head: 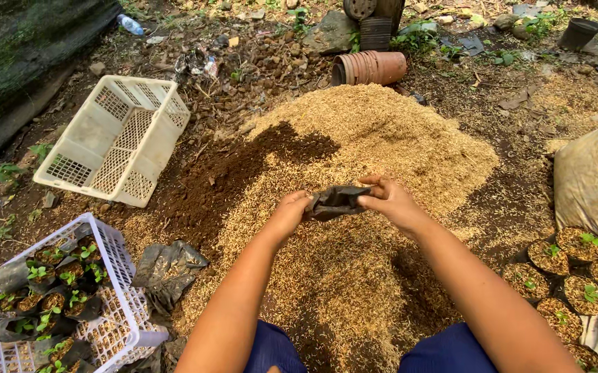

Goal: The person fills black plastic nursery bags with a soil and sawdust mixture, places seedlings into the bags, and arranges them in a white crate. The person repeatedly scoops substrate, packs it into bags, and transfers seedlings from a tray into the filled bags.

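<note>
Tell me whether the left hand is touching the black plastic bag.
Touching. The head view shows the left hand gripping one end of the black plastic bag, while the right hand holds the other end.

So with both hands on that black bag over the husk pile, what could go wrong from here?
1. The limp black bag is pinched between the left hand and right hand; it might slip or tear.
2. Filled seedling bags sit close by the right arm; a swing could tip them.
</note>
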